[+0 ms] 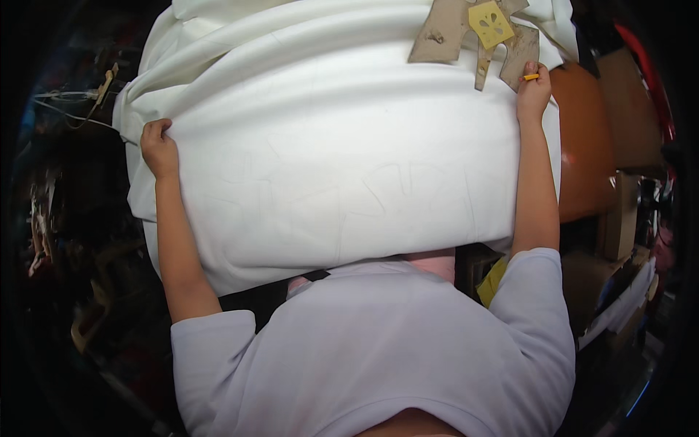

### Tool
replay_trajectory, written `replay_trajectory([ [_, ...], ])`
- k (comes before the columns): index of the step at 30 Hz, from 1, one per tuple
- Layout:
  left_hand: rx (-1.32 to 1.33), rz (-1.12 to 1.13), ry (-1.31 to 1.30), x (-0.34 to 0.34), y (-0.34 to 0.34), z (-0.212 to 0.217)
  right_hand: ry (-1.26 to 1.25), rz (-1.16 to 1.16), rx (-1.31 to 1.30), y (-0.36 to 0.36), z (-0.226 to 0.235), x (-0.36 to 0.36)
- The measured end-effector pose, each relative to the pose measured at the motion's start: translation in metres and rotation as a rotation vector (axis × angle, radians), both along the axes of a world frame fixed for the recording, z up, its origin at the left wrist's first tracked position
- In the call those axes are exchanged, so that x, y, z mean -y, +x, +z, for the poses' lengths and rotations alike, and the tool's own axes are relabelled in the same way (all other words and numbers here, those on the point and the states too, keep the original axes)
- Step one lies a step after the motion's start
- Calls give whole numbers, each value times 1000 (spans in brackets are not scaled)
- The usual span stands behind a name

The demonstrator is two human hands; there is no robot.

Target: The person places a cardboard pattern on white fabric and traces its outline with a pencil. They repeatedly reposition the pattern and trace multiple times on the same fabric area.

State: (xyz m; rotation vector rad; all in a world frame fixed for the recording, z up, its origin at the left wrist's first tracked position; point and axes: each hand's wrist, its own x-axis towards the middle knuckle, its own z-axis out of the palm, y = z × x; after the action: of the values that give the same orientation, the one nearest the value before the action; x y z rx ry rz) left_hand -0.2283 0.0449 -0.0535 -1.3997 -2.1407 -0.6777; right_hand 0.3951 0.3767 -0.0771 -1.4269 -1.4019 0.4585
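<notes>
A wide white sheet of fabric or leather-like material (313, 175) spreads in front of me, bunched into folds at its far side. Faint drawn outlines of curved pattern shapes run across it. At its left edge my left hand (160, 149) has its fingers curled onto the sheet, gripping it. On the right edge, my right hand (534, 98) is closed with a short yellow pencil-like stick (531, 76) in it. Just beyond those fingers lie grey-brown cardboard templates (444, 33), with a smaller yellow template (491, 24) with cut-out holes on top.
A brown rounded surface (582, 146) shows under the sheet's right side. Cardboard boxes (630, 109) stand farther right. A white cord (73, 113) runs to the sheet's left edge. Something yellow (492, 282) lies beside my right sleeve.
</notes>
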Motion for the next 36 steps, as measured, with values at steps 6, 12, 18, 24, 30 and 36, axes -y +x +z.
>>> replay_trajectory([
  [6, 1, 34, -3, 2, 3, 4, 22, 89, -151, -3, 3, 11],
  [12, -10, 33, -81, 25, -1, -5, 77, 132, -156, 15, 14, 70],
  [18, 24, -24, 55, 19, 73, 36, -207, 268, -249, 3, 54, 111],
  [24, 758, -1017, 424, 51, 222, 149, -225, 304, 0, -43, 32, 173],
  [30, -232, -943, 21, 109, 277, 246, -155, 265, -43, -50, 18, 182],
  [36, -1006, -261, -299, 121, 301, 279, -170, 245, -17, -50, 22, 182],
])
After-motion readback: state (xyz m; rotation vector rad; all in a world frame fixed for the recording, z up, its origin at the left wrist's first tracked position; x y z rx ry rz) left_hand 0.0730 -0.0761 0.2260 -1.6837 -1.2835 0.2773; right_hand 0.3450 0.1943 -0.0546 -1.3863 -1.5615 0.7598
